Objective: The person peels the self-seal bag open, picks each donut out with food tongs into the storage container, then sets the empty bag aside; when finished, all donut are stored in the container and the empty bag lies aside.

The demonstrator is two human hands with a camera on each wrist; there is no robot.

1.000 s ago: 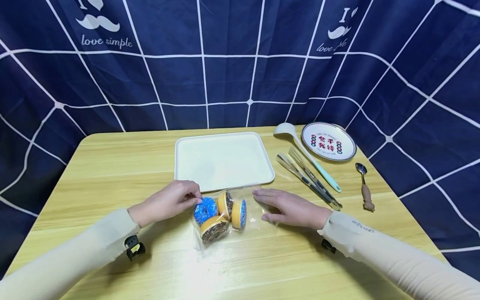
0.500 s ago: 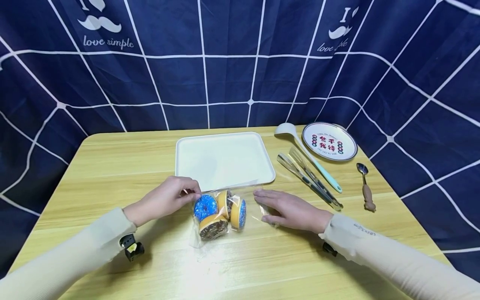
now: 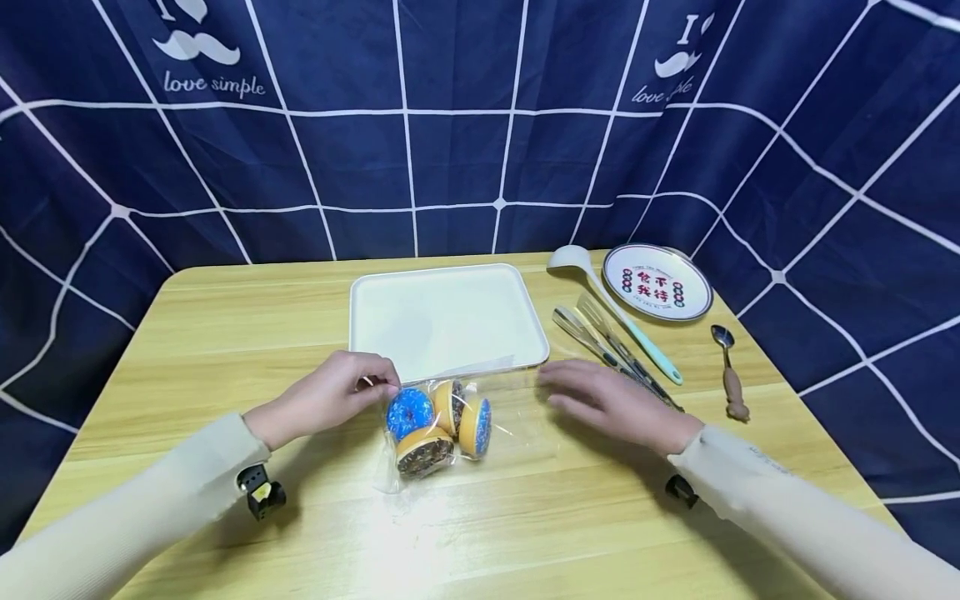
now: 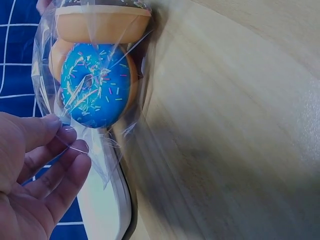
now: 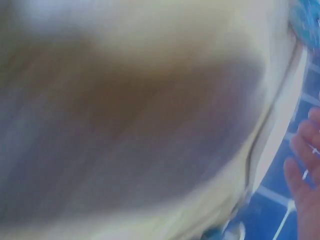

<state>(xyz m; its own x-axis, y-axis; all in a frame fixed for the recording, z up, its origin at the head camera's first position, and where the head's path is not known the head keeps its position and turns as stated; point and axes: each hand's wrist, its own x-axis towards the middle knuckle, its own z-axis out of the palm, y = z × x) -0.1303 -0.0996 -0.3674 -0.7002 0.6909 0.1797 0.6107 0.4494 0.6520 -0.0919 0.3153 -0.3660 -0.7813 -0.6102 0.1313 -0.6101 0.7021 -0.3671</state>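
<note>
A clear plastic bag (image 3: 517,417) lies in front of the white tray, with several toy donuts in its left part. One blue-frosted donut (image 4: 95,85) with sprinkles is nearest my left hand (image 3: 330,398). Beside it are a chocolate-topped donut (image 3: 425,452) and another blue one (image 3: 476,427) standing on edge. In the left wrist view, thumb and fingertips of the left hand pinch the bag's corner. My right hand (image 3: 611,402) is off the bag's right end, its fingers loosely extended and holding nothing; the right wrist view is blurred.
Behind the bag lies the white tray (image 3: 450,321). To the right are metal tongs (image 3: 607,346), a ladle with a mint handle (image 3: 637,333), a printed plate (image 3: 690,308) and a spoon (image 3: 731,379). A dark blue curtain (image 3: 457,158) encloses the table.
My right hand has lifted off the bag's right end and moved to the right. The left hand keeps its pinch, and the bag has shifted slightly left.
</note>
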